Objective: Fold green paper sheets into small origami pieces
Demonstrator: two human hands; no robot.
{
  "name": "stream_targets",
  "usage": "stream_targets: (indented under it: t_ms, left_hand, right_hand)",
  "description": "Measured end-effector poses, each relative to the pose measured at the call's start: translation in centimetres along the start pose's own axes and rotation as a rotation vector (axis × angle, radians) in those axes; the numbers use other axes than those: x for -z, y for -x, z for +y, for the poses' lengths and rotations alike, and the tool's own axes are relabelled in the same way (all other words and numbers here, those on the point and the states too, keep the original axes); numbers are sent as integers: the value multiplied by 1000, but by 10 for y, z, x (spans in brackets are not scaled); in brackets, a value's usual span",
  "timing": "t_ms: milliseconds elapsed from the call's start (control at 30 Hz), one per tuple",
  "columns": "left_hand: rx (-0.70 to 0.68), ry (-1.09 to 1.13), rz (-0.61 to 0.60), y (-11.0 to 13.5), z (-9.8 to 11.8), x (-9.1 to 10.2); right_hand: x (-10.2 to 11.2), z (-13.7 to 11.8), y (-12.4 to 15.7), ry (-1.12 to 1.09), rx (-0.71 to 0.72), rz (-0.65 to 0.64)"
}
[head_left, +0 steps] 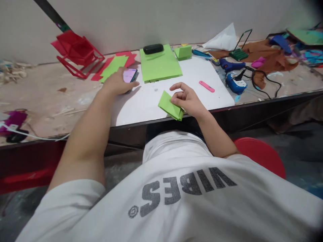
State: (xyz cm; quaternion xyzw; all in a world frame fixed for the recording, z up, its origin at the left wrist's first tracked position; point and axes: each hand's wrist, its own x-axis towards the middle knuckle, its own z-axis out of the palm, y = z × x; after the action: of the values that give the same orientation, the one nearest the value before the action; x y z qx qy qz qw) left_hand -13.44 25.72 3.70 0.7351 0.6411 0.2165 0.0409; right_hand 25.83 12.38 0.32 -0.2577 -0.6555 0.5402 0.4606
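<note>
My left hand [117, 83] reaches forward and lies over a phone [130, 75] with a lit pinkish screen, fingers curled round its edge. My right hand [187, 98] rests near the front edge of a white board [196, 72] and pinches a folded green paper piece [169, 105] between thumb and fingers. A larger green sheet [159, 65] lies flat beyond both hands, with a black case [153, 48] on its far edge.
A red paper chair model [75, 52] stands at the back left beside red and green strips [113, 65]. A green block [183, 52], pink cutter [207, 86], blue glue gun [230, 64], blue device with cables [235, 83] and scraps sit at right. A red stool [261, 154] is below.
</note>
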Motion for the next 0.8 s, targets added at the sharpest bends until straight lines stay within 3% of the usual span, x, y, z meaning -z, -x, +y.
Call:
stream_targets:
  t_ms: [33,100,233,400,567,667,800]
  left_hand:
    - [123,-107,-103,7,10,7]
    - [202,-187,-207,16,30,20]
    - [215,-147,-155,17,41,23]
    - [243,-75,-21,-9,-2,-8]
    - [98,97,153,-33,-47,-31]
    - [59,108,185,-36,-55,-33]
    - [-19,146,201,-32,-48,-29]
  right_hand:
    - [1,-2,0,-8,-10,13]
    - [2,-5,1,-18,-26,32]
    - [3,-8,2,-44,-47,45]
    - [4,-7,2,-58,-54,95]
    - [3,-7,1,-68,-42,92]
    - [1,-8,1,-81,-46,90]
    - [0,-9,1,-89,-58,85]
